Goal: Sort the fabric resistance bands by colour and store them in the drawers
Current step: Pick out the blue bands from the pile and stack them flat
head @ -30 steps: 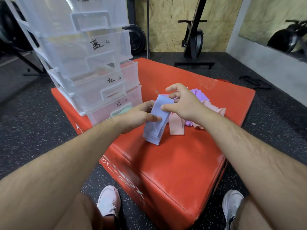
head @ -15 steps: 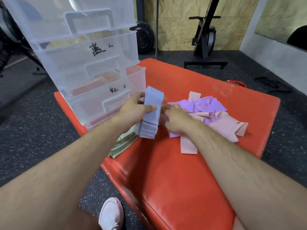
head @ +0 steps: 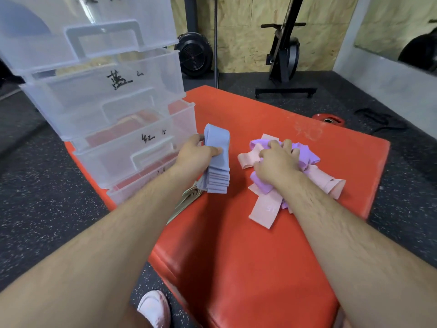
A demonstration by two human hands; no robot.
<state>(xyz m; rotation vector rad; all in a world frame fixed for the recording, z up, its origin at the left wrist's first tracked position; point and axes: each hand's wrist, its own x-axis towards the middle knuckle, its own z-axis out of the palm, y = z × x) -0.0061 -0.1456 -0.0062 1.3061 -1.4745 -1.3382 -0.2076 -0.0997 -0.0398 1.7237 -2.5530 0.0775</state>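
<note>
1. Stack of pale blue bands (head: 217,166): your left hand (head: 196,155) grips it roughly upright just above the red padded box (head: 236,245). Your thumb is pressed across the front and your fingers are wrapped round the back, mostly hidden.
2. Your right hand (head: 276,164) lies palm down on the heap of pink and purple bands (head: 309,159). Its fingers are bent and slightly spread, clutching the tangle, and the thumb lies on a pink loop.
3. That heap sits on the box top to the right of the blue stack, near it but apart. One pink band (head: 264,211) pokes out flat toward you.
4. Green bands (head: 186,200) lie at the box's left edge, below the blue stack and partly hidden by your left forearm.
5. The clear plastic drawer unit (head: 106,91) stands on the far left corner of the box, just beside your left hand. Its drawer fronts carry handwritten labels, and the lower drawers stick out further than the upper ones.
6. A red weight plate (head: 328,119) lies on the floor beyond the box.
</note>
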